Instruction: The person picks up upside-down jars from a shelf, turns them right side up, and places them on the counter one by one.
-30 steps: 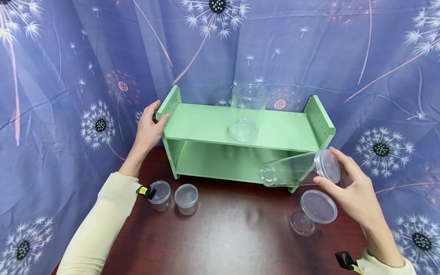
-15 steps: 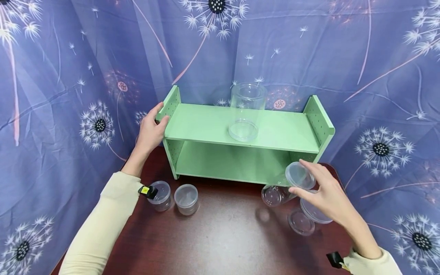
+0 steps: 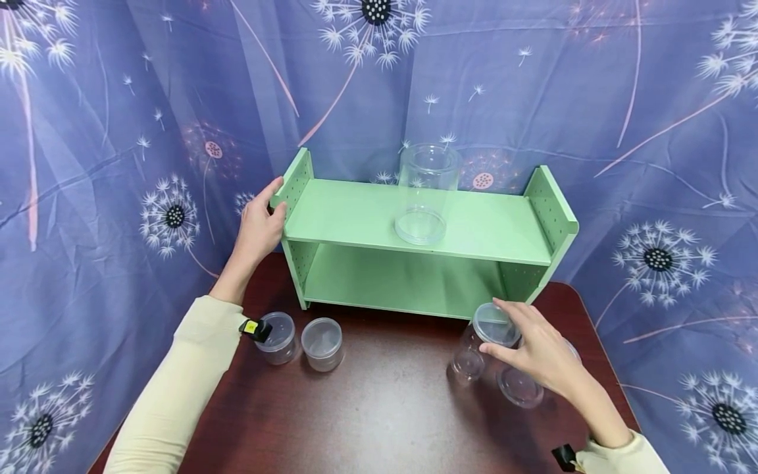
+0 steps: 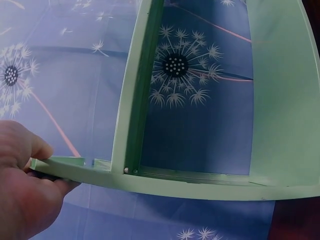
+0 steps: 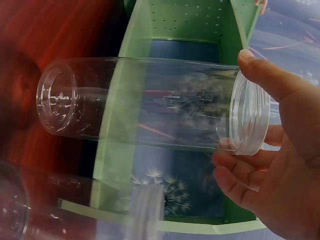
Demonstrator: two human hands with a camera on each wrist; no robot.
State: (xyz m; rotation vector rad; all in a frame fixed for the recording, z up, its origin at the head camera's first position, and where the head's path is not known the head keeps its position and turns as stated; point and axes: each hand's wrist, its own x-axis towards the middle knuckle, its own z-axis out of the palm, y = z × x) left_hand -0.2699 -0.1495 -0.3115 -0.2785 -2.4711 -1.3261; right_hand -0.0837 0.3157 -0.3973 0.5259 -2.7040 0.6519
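My left hand [image 3: 257,220] grips the upper left side panel of a green two-tier shelf [image 3: 349,210], thumb on one face and fingers on the other in the left wrist view. With my right hand [image 3: 535,349] I hold a tall clear plastic jar [image 5: 160,107] by its lid, thumb and fingers on opposite sides of the rim. In the head view that jar hangs upright close over the table, in front of the shelf's right end. Another clear jar [image 3: 521,387] stands just right of it, its lid mostly hidden behind my right hand.
A big clear jar [image 3: 428,191] stands on the shelf's upper board, near the middle. Two short lidded jars [image 3: 322,345] sit on the dark red table [image 3: 379,408], in front of the shelf's left end. Blue dandelion-print cloth [image 3: 355,85] hangs behind and at both sides.
My right hand has moved left and down with the tall jar, which has turned from lying sideways to nearly upright. The left hand stays at the shelf's side panel.
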